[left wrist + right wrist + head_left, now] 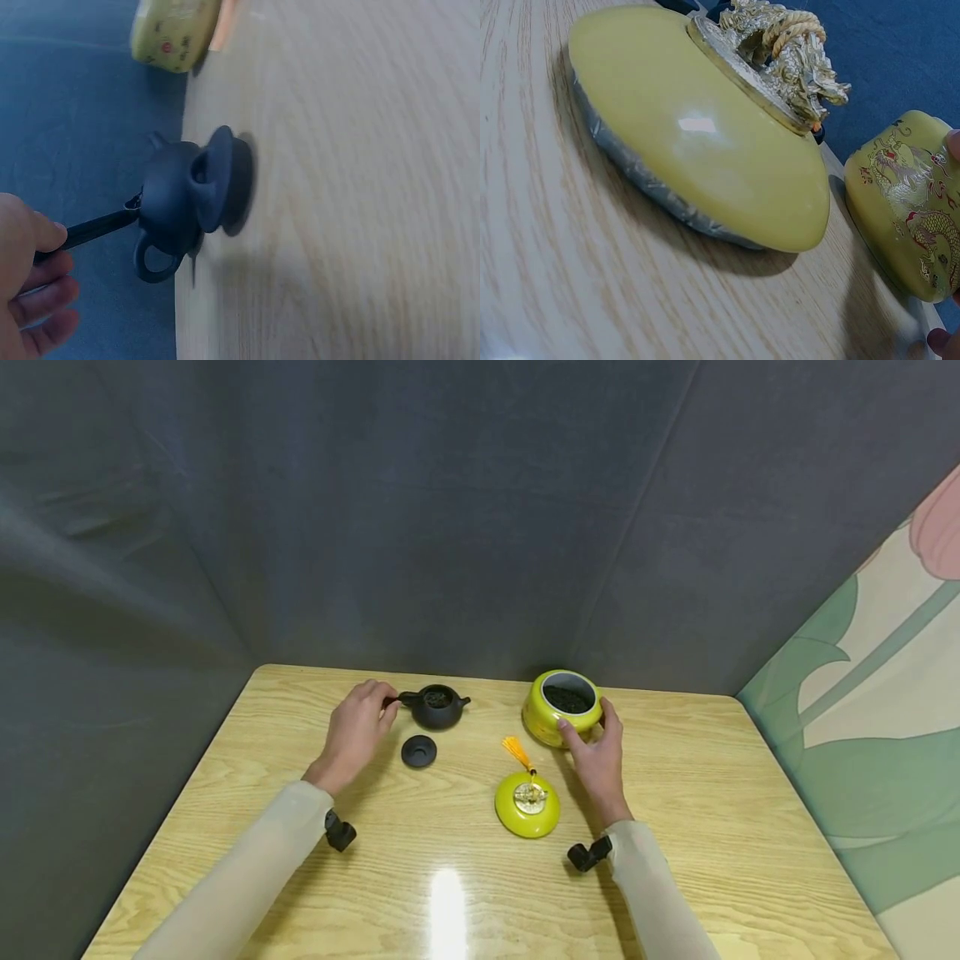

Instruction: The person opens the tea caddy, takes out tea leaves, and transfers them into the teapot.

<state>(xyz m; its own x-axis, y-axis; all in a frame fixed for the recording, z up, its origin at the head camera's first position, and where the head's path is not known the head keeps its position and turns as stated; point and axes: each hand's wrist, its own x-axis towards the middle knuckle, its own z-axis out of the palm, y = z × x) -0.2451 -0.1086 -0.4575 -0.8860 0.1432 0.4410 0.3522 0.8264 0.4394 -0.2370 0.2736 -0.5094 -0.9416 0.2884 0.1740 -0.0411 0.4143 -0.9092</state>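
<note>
My left hand [358, 724] pinches the dark handle of a slim tea scoop [97, 228] between thumb and fingers. The scoop's tip is at the mouth of a small black teapot [437, 717], where dark tea leaves show inside. On the table in front of the pot lies its round black lid [418, 751]. My right hand [600, 760] holds a yellow tea jar [542, 720] by its near right side, thumb and fingers spread round the wall. Dark tea leaves fill part of the jar. In the right wrist view a dragon pattern decorates it.
The yellow jar lid [509, 817], with a gold ornamental knob and an orange tassel [516, 748], lies between the hands. All stand on a light wooden table [750, 827]. A dark curtain [450, 527] hangs behind the table, and a flower-patterned wall [885, 760] is at the right.
</note>
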